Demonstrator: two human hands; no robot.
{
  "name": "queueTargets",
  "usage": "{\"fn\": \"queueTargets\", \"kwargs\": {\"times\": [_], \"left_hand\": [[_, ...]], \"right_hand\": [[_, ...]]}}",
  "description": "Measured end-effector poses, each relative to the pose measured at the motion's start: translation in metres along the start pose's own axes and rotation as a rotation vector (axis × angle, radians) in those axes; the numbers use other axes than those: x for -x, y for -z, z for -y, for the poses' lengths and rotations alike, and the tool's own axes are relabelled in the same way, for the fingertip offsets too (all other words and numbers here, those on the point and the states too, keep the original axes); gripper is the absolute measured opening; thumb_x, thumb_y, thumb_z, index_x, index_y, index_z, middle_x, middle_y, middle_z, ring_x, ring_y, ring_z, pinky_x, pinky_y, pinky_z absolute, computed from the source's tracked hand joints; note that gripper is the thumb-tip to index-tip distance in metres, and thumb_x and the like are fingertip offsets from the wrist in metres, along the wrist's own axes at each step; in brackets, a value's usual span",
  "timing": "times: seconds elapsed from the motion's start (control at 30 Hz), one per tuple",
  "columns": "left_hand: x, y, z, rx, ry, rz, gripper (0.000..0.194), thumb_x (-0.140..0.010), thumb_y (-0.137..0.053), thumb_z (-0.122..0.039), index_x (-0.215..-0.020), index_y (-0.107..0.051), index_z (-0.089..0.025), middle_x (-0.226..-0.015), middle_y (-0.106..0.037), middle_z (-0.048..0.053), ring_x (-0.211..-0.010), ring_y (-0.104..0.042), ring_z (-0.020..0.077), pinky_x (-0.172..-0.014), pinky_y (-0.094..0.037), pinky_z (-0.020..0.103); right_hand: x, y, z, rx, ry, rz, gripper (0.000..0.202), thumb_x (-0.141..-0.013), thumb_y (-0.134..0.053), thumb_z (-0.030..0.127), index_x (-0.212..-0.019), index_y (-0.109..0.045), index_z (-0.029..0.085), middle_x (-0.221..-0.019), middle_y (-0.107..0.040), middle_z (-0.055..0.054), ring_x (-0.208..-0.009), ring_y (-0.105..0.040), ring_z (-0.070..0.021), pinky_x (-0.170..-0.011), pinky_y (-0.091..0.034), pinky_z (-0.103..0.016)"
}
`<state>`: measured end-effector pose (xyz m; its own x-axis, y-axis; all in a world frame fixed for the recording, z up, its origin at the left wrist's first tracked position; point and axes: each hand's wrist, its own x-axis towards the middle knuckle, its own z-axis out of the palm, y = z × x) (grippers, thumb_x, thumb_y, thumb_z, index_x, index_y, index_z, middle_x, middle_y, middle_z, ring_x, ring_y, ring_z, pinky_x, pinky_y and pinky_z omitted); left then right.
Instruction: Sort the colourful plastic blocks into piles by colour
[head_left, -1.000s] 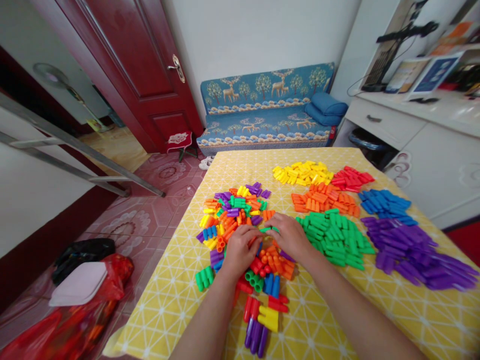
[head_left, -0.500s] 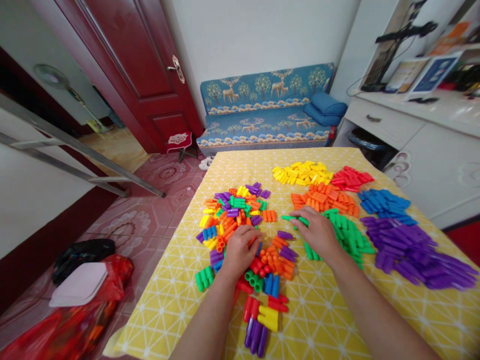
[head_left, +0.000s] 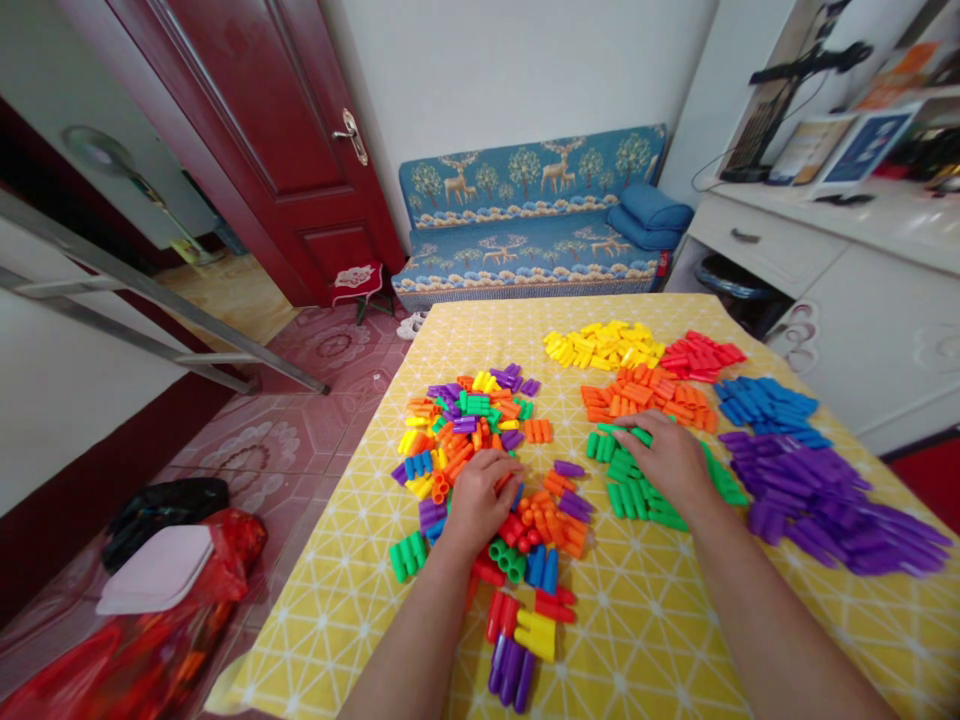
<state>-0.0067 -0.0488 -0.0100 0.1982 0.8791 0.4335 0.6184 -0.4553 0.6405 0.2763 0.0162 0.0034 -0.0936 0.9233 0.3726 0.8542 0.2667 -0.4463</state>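
My left hand rests with curled fingers on a mixed heap of plastic building blocks. A bit of blue shows beside its fingertips; what they hold, if anything, is hidden. My right hand is over the pile of green blocks, its fingers closed on a green block. The blocks look like short joined tubes. Near my left wrist lie a green block, a yellow block and a purple block.
Piles of yellow blocks, red blocks, orange blocks, blue blocks and purple blocks lie on the yellow tablecloth. Beyond the table stand a blue sofa and a white cabinet.
My right hand has moved right over the green pile with the green block in its fingers. More green blocks show to its left. My left hand stays where it was.
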Motion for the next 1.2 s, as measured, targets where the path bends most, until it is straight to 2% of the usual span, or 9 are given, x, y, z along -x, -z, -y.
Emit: {"fn": "queueTargets", "kwargs": {"times": [0.27,0.47,0.67,0.73,0.83,0.9,0.97,1.07,1.2], "left_hand": [[0.000,-0.001,0.001,-0.010,0.003,0.001,0.016,-0.087,-0.057,-0.019,-0.097,-0.070,-0.021,-0.097,-0.067,0.007,-0.093,-0.062,0.0193,-0.083,-0.052,0.033],[0.001,-0.001,0.001,-0.012,-0.001,-0.002,0.017,-0.087,-0.056,-0.019,-0.097,-0.070,-0.021,-0.097,-0.067,0.007,-0.093,-0.062,0.0195,-0.083,-0.052,0.034],[0.000,-0.001,0.000,-0.023,0.009,0.002,0.016,-0.087,-0.057,-0.018,-0.097,-0.070,-0.021,-0.096,-0.067,0.007,-0.093,-0.062,0.0194,-0.083,-0.052,0.033],[0.000,0.000,0.000,-0.022,0.010,0.005,0.016,-0.087,-0.057,-0.019,-0.097,-0.070,-0.021,-0.096,-0.067,0.007,-0.093,-0.062,0.0193,-0.083,-0.052,0.033],[0.000,0.000,-0.001,-0.017,0.011,0.011,0.016,-0.088,-0.057,-0.019,-0.097,-0.070,-0.021,-0.097,-0.067,0.007,-0.093,-0.062,0.0190,-0.083,-0.052,0.033],[0.000,0.000,-0.001,-0.019,0.015,0.015,0.016,-0.088,-0.057,-0.019,-0.097,-0.070,-0.021,-0.097,-0.067,0.007,-0.094,-0.062,0.0190,-0.084,-0.051,0.033],[0.000,0.000,-0.001,-0.021,0.022,0.018,0.017,-0.088,-0.056,-0.019,-0.098,-0.070,-0.021,-0.097,-0.067,0.007,-0.094,-0.061,0.0190,-0.084,-0.051,0.033],[0.000,0.000,-0.001,-0.019,0.027,0.021,0.017,-0.088,-0.056,-0.019,-0.098,-0.070,-0.021,-0.098,-0.067,0.007,-0.094,-0.061,0.0192,-0.084,-0.051,0.033],[0.000,-0.001,0.000,-0.019,0.022,0.024,0.016,-0.088,-0.056,-0.020,-0.097,-0.070,-0.020,-0.097,-0.067,0.007,-0.094,-0.061,0.0191,-0.084,-0.051,0.033]], "right_hand": [[-0.001,0.002,-0.007,0.036,-0.005,-0.020,0.024,-0.085,-0.054,0.039,-0.092,-0.070,0.022,-0.093,-0.069,-0.004,-0.086,-0.064,-0.0206,-0.074,-0.046,-0.032],[0.000,0.005,-0.014,0.134,-0.040,-0.104,0.021,-0.080,-0.056,0.035,-0.087,-0.070,0.022,-0.088,-0.069,-0.004,-0.081,-0.062,-0.0210,-0.070,-0.046,-0.032],[0.001,0.007,0.000,0.099,0.001,-0.147,0.017,-0.082,-0.053,0.028,-0.081,-0.068,0.021,-0.087,-0.066,-0.006,-0.090,-0.060,-0.0231,-0.079,-0.045,-0.034],[0.002,0.004,0.012,-0.021,0.051,-0.083,0.017,-0.083,-0.052,0.027,-0.084,-0.068,0.021,-0.089,-0.066,-0.005,-0.086,-0.061,-0.0206,-0.077,-0.046,-0.032],[0.006,-0.004,0.032,-0.183,0.097,0.117,0.017,-0.084,-0.053,0.026,-0.090,-0.068,0.020,-0.090,-0.065,-0.004,-0.073,-0.060,-0.0156,-0.069,-0.046,-0.028],[0.010,-0.010,0.044,-0.186,0.106,0.261,0.017,-0.082,-0.057,0.026,-0.093,-0.068,0.021,-0.091,-0.065,-0.003,-0.070,-0.059,-0.0143,-0.066,-0.044,-0.027],[0.013,-0.015,0.052,-0.138,0.122,0.371,0.019,-0.080,-0.060,0.025,-0.097,-0.069,0.022,-0.094,-0.066,-0.003,-0.075,-0.060,-0.0150,-0.067,-0.043,-0.026],[0.017,-0.019,0.059,-0.067,0.136,0.444,0.022,-0.080,-0.061,0.024,-0.101,-0.069,0.025,-0.099,-0.066,-0.002,-0.090,-0.062,-0.0177,-0.072,-0.043,-0.027],[0.019,-0.024,0.059,-0.067,0.114,0.421,0.020,-0.085,-0.056,0.025,-0.101,-0.069,0.025,-0.102,-0.067,-0.003,-0.094,-0.063,-0.0197,-0.074,-0.044,-0.029]]}}
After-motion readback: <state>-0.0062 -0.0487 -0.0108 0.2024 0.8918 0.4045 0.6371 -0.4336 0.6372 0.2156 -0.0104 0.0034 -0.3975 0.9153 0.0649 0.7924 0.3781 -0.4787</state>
